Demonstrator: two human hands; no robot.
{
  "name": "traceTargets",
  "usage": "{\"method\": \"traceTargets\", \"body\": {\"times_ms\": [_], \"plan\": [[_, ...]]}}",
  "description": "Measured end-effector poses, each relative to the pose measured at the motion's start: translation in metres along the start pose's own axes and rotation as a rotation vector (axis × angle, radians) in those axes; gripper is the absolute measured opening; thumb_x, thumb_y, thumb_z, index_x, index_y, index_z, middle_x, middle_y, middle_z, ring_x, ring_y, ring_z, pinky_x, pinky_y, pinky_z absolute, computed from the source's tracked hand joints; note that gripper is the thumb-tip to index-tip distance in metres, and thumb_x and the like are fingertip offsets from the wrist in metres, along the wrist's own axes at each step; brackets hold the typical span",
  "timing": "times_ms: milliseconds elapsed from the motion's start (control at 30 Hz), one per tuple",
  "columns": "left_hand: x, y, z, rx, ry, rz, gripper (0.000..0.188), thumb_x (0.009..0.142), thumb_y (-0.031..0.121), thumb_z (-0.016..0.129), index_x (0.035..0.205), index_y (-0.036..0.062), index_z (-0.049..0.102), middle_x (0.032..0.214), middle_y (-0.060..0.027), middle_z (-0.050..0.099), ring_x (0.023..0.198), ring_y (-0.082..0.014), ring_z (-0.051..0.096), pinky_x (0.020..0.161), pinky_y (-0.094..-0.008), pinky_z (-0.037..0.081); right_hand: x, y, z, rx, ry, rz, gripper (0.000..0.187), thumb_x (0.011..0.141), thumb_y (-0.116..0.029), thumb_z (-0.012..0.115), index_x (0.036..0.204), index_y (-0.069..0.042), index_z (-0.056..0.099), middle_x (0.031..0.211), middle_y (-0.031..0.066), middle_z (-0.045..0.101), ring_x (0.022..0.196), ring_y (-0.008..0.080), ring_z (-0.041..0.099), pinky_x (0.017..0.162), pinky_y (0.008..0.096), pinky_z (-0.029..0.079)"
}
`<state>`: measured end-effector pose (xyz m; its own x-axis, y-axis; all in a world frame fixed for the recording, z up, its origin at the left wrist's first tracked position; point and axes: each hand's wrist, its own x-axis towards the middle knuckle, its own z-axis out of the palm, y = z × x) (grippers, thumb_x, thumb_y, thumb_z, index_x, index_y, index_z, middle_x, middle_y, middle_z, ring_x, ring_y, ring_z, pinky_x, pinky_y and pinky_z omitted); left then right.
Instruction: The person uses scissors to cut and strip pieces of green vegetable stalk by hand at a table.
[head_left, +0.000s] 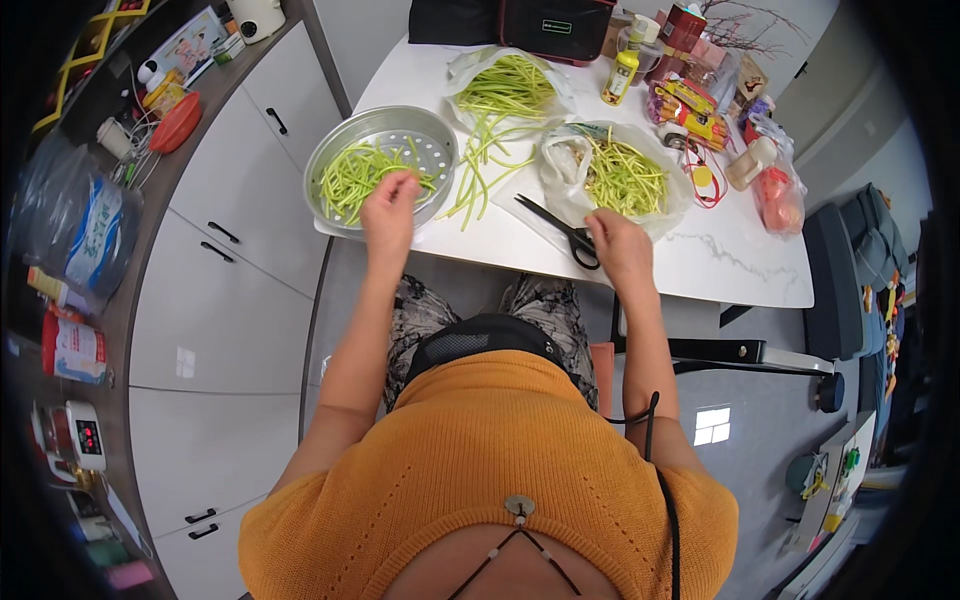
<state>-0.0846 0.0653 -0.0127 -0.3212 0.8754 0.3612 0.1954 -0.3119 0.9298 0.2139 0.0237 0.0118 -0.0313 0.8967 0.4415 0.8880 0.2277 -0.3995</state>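
My left hand is over the near rim of a round metal steamer pan with holes in its bottom. Its fingers are pinched together; what they hold, if anything, is hidden. Short pieces of green vegetable stem lie heaped in the pan. At the near edge of a white plastic bag, my right hand has its fingers curled closed, with their contents out of sight. Cut-looking stems fill that bag. Black scissors lie just left of this hand, blades pointing far left.
Farther back, another plastic bag holds long green stems, some trailing onto the white table. A yellow bottle, packaged food and a jar crowd the back right. Grey-white cabinets stand left; a chair is at right.
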Motion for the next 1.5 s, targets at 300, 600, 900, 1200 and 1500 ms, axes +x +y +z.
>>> {"method": "traceTargets", "body": {"times_ms": [300,600,900,1200,1500], "plan": [[0.032,-0.006,-0.012,0.858,0.122,0.535,0.028,0.075,0.012,0.063,0.102,0.0043,0.061,0.099,-0.0135,0.06,0.093,-0.029,0.056,0.08,-0.0395,0.044,0.042,0.054,-0.006,-0.15,0.065,0.302,0.03,0.082,-0.037,0.058,0.079,-0.008,0.064,0.069,0.0147,0.062,0.067,0.0337,0.06,0.058,0.0429,0.045],[-0.029,-0.001,0.058,0.788,-0.376,0.548,0.013,0.075,0.009,0.06,0.086,0.0025,0.056,0.087,-0.0125,0.053,0.081,-0.0284,0.058,0.065,-0.0371,0.049,0.027,0.057,0.014,-0.033,0.104,0.242,0.019,0.082,-0.028,0.058,0.084,-0.01,0.063,0.07,0.0136,0.063,0.066,0.0329,0.06,0.059,0.0413,0.046],[-0.019,-0.041,0.078,0.995,-0.429,0.348,0.015,0.079,0.012,0.059,0.083,-0.0011,0.053,0.089,-0.0159,0.053,0.071,-0.0337,0.06,0.062,-0.0419,0.049,0.008,0.032,0.013,0.097,0.034,0.185,0.019,0.082,-0.025,0.058,0.083,-0.007,0.064,0.071,0.0129,0.063,0.066,0.0311,0.061,0.059,0.0382,0.046],[-0.031,-0.009,0.064,0.819,-0.325,0.369,0.006,0.082,0.012,0.055,0.083,0.006,0.055,0.084,-0.0113,0.056,0.07,-0.0332,0.059,0.061,-0.0416,0.048,0.003,0.004,0.017,0.217,0.082,-0.083,0.01,0.078,-0.015,0.063,0.086,-0.009,0.065,0.081,0.0096,0.062,0.068,0.0255,0.06,0.059,0.0338,0.047],[-0.041,0.027,0.053,0.547,-0.444,0.597,0.005,0.08,0.003,0.053,0.084,0.0046,0.054,0.082,-0.0117,0.055,0.071,-0.0329,0.057,0.06,-0.0393,0.046,0.016,-0.029,0.017,-0.056,0.209,-0.471,0.025,0.07,-0.005,0.062,0.093,-0.013,0.066,0.093,0.0036,0.059,0.074,0.0203,0.055,0.064,0.0315,0.048]]}}
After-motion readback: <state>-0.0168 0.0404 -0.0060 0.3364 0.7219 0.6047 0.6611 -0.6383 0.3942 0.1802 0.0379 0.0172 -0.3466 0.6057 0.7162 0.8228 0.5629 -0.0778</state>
